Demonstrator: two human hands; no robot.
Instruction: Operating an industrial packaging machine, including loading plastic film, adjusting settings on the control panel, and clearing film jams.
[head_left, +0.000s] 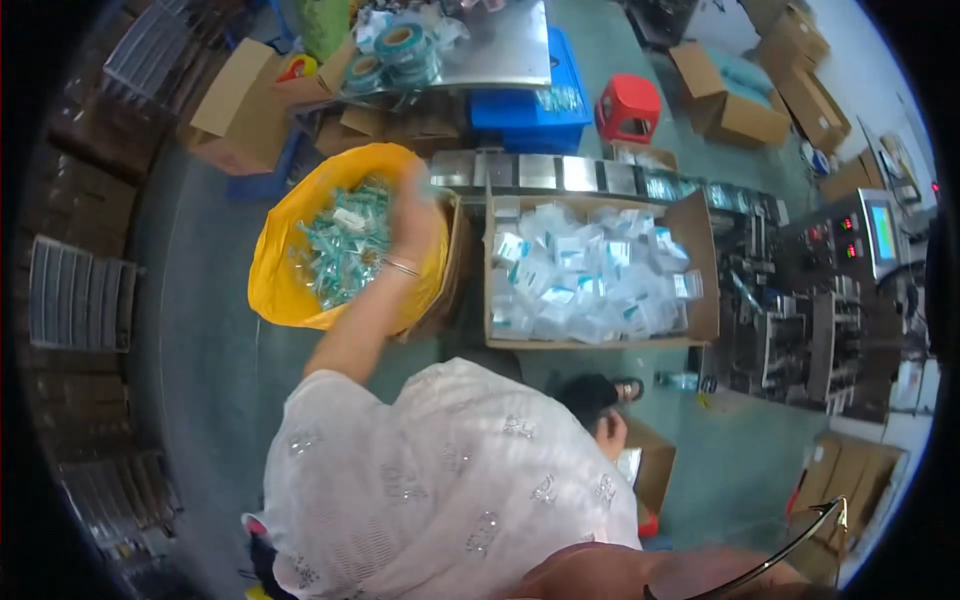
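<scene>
My left hand [411, 215] is over the right side of a yellow plastic bag [275, 270], wearing a thin bracelet at the wrist. Motion smears its fingers, so whether they grip anything cannot be made out. Inside the bag lies a heap of crinkled teal and clear film scraps [345, 245]. Down at my right side, my right hand [611, 434] shows only in part past my white top. Its fingers look loosely bent and apart, with nothing visible in them. Beside it stands a small open cardboard box [655, 470] with something white inside.
A wide cardboard carton [600, 342] full of clear-wrapped small boxes [570, 265] stands ahead. Behind it runs a metal conveyor [540, 172], leading to a machine [820, 255] on the right. Farther back are a blue bin [530, 108], a red stool [628, 105] and a steel table [495, 45] with film rolls.
</scene>
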